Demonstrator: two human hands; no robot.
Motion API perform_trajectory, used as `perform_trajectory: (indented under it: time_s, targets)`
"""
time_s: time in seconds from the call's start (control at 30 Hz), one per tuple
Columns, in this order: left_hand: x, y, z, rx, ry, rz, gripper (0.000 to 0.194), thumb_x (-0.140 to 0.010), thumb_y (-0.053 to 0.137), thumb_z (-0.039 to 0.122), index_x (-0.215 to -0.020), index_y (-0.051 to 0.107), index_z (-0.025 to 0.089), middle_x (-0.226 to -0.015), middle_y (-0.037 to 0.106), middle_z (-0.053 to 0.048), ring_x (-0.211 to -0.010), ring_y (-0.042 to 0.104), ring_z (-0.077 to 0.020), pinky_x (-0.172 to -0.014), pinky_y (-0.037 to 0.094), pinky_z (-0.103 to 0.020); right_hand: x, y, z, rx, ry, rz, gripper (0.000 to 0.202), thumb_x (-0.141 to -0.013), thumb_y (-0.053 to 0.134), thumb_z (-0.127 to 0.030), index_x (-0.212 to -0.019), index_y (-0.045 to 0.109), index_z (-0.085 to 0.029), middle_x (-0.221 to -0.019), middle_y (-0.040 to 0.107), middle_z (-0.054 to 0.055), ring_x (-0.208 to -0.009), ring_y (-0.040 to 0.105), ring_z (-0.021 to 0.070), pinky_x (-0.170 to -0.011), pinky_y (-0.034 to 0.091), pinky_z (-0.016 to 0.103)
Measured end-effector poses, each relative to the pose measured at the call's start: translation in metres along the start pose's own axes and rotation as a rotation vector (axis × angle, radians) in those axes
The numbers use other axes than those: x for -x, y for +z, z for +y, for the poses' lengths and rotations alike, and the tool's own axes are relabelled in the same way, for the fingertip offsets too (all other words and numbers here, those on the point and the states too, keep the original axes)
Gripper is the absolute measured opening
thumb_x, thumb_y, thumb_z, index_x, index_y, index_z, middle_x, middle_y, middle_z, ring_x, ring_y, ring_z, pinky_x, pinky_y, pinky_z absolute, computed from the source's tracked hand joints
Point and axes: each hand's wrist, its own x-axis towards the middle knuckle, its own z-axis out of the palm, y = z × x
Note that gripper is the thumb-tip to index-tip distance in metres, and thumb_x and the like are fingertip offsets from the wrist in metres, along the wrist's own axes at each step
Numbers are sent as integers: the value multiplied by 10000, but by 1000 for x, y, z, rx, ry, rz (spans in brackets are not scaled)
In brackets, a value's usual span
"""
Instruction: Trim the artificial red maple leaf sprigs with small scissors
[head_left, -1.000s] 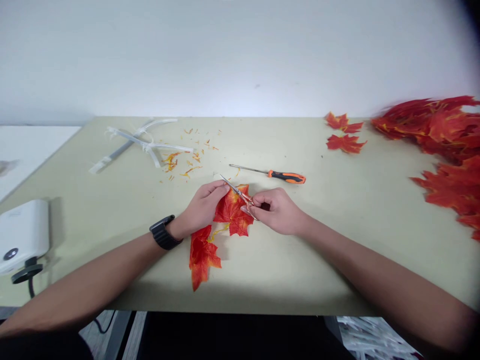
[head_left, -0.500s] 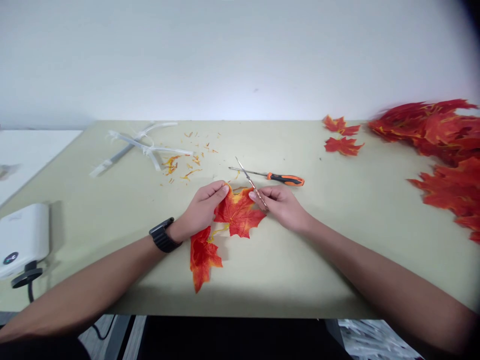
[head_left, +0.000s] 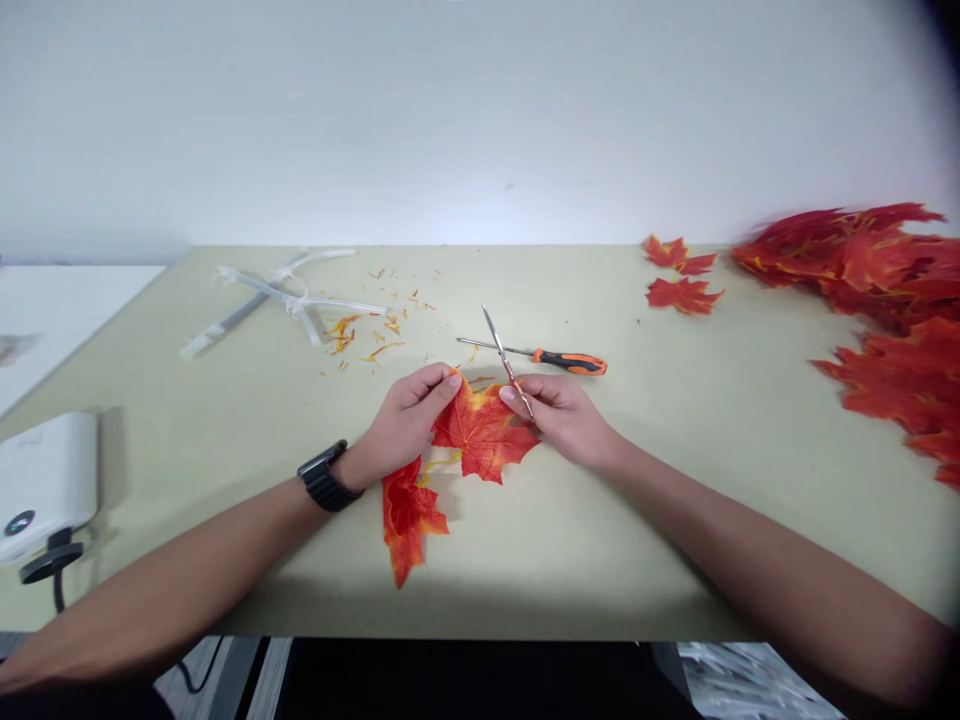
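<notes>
A red and orange artificial maple leaf (head_left: 487, 435) is stretched between my two hands, near the middle of the table. My left hand (head_left: 412, 415), with a black watch on the wrist, pinches its upper left edge. Between thumb and fingers, my right hand (head_left: 562, 410) grips a thin pointed metal tool (head_left: 496, 335), tip up and leaning left, beside the leaf's right side. A yellow stem joins the leaf to a second, folded one (head_left: 411, 520) below my left hand. Behind my right hand lies an orange and black screwdriver (head_left: 574, 361).
Orange and yellow scraps (head_left: 343, 333) are scattered behind my left hand. Clear plastic strips (head_left: 262, 300) lie at the back left. A white device (head_left: 49, 485) stands at the left. Two small leaves (head_left: 684, 295) and a large leaf pile (head_left: 855, 260) are at the right.
The metal tool's tip has shifted slightly right and up and stands more upright. The held leaf has moved a little right and down. Both hands keep their grips.
</notes>
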Motion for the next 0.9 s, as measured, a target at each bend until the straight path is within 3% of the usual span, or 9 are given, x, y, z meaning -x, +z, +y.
perform_trajectory:
  time_s: [0.3, 0.57, 0.8, 0.9]
  targets:
    - [0, -1, -3, 31, -13, -1, 384, -986, 577, 479, -743, 507, 189, -700, 443, 30, -648, 393, -115, -618, 346, -248, 1, 2, 1, -22, -66, 6, 561, -906, 673, -589, -633, 392, -187, -653, 321, -34, -598, 274, 93, -534, 242, 262]
    - [0, -1, -4, 103, -36, -9, 360, -965, 623, 470, -765, 539, 183, -707, 468, 36, -639, 409, -99, -614, 347, -242, 0, 0, 5, -24, -18, 22, 453, -899, 685, -560, -697, 550, -178, -676, 440, -10, -605, 374, 111, -536, 328, 264]
    - [0, 0, -4, 178, -121, -115, 317, -892, 722, 460, -822, 608, 173, -759, 604, 10, -676, 542, -112, -642, 432, -247, 1, 1, 3, -55, -29, 16, 389, -909, 685, -517, -734, 623, -176, -728, 547, 15, -632, 462, 126, -568, 399, 274]
    - [0, 1, -6, 129, -65, -97, 257, -917, 691, 430, -1014, 610, 206, -902, 666, -16, -796, 615, -150, -704, 497, -281, 2, 2, 1, -59, -25, 41, 404, -882, 702, -547, -721, 631, -183, -719, 565, 18, -650, 500, 142, -573, 417, 278]
